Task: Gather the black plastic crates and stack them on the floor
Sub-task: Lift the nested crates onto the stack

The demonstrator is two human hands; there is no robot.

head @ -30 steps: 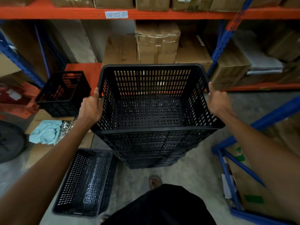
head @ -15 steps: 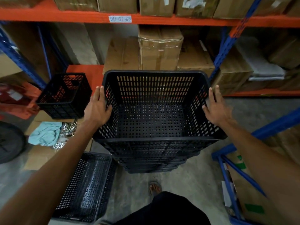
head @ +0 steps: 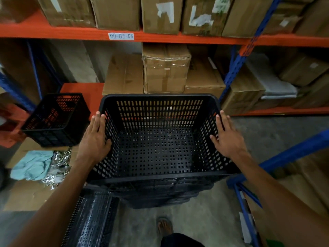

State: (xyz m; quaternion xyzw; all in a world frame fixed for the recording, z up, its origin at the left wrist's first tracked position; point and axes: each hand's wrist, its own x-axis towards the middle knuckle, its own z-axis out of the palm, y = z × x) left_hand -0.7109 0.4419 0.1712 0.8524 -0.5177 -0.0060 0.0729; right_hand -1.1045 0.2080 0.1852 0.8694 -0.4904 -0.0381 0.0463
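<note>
On the floor ahead, the stack carries its top crate, seated. Left hand and right hand lie flat and open against its side rims, gripping nothing. Two loose crates lie leftward, nearer the left hand: one beside the shelf, one just left of the stack.

The top crate of the stack is black, its walls pierced with rows of upright slots and its bottom with a grid of small square holes. A second black crate at the left shows orange through its slots (the shelf colour behind it). The shelf beams are orange, the rack uprights blue. The boxes are brown cardboard, some with white labels. A cloth is pale teal. The floor is mottled grey.
</note>
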